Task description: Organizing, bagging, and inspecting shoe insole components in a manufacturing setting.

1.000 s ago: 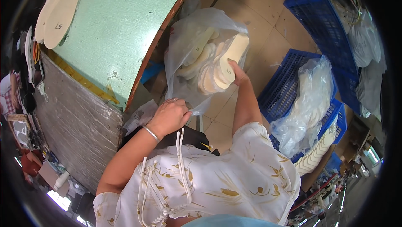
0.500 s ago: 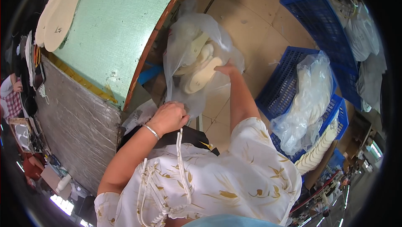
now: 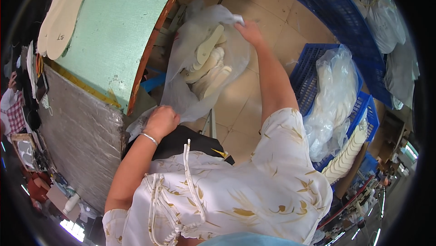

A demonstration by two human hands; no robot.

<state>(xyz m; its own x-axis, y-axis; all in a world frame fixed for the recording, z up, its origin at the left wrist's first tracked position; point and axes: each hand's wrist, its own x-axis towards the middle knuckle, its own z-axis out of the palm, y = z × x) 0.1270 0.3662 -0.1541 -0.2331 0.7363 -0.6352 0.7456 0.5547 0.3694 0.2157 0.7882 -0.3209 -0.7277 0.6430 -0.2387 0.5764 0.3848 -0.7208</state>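
Note:
A large translucent plastic bag [image 3: 176, 75] hangs spread between my hands, beside the green tabletop. Inside it lie several cream shoe insoles [image 3: 210, 44], loosely piled, some seen only through the plastic. My left hand [image 3: 162, 121], a bracelet on its wrist, is closed in a fist on the bag's near edge. Farther off and to the right, my right hand [image 3: 250, 32] pinches the bag's far rim, holding it stretched. A gathered tip of plastic sticks out past those fingers.
Two large insoles [image 3: 63, 19] lie on the green table [image 3: 122, 19], whose reddish-brown edge [image 3: 156, 30] borders the bag. On the right, blue crates [image 3: 313, 59] hold a bag of insoles [image 3: 334, 96] and a row of stacked insoles [image 3: 347, 155]. Another person [image 3: 12, 109] is at far left.
My right hand has gone from beside an insole at the bag's mouth up to its far rim. The bag is stretched wider, and the insoles in it have shifted. My left hand moved slightly left.

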